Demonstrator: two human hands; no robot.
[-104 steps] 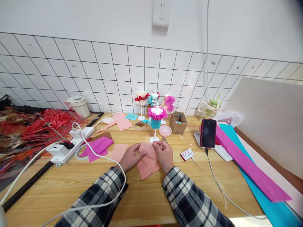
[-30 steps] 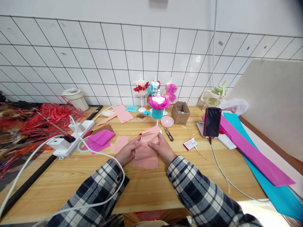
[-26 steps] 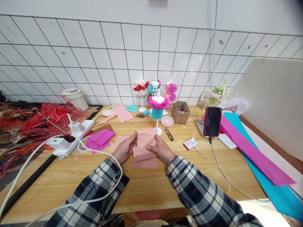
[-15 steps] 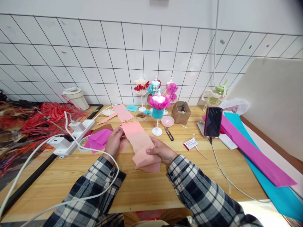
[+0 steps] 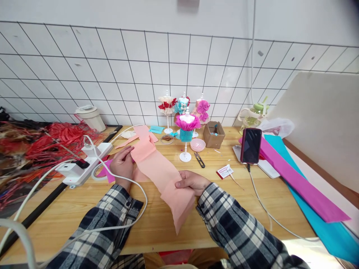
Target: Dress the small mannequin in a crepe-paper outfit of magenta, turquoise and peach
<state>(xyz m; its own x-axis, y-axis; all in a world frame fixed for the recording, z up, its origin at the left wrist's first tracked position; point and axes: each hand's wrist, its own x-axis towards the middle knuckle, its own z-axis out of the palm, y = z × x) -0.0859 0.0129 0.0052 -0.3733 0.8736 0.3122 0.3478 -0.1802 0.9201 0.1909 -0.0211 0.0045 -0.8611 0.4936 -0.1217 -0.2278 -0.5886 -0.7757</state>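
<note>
A long strip of peach crepe paper point(image 5: 162, 170) stretches between my hands over the wooden table. My left hand point(image 5: 122, 163) pinches its upper left end. My right hand point(image 5: 193, 182) grips the lower part, thumb on top, and a loose end hangs below it. Beyond the strip stands a small white dress form point(image 5: 186, 132) with a magenta ruffle and a teal band. More peach paper point(image 5: 142, 130) lies behind the strip's upper end. Magenta paper point(image 5: 110, 172) is partly hidden behind my left hand.
A power strip point(image 5: 84, 168) lies at the left, its white cable crossing my left forearm. Black snips point(image 5: 199, 160), a pink bowl point(image 5: 198, 144) and a cardboard box point(image 5: 214, 134) sit behind my right hand. A phone point(image 5: 251, 145) stands at the right.
My left hand has moved left with its end of the peach strip. The strip is now more spread out, and its loose end hangs lower beneath my right hand.
</note>
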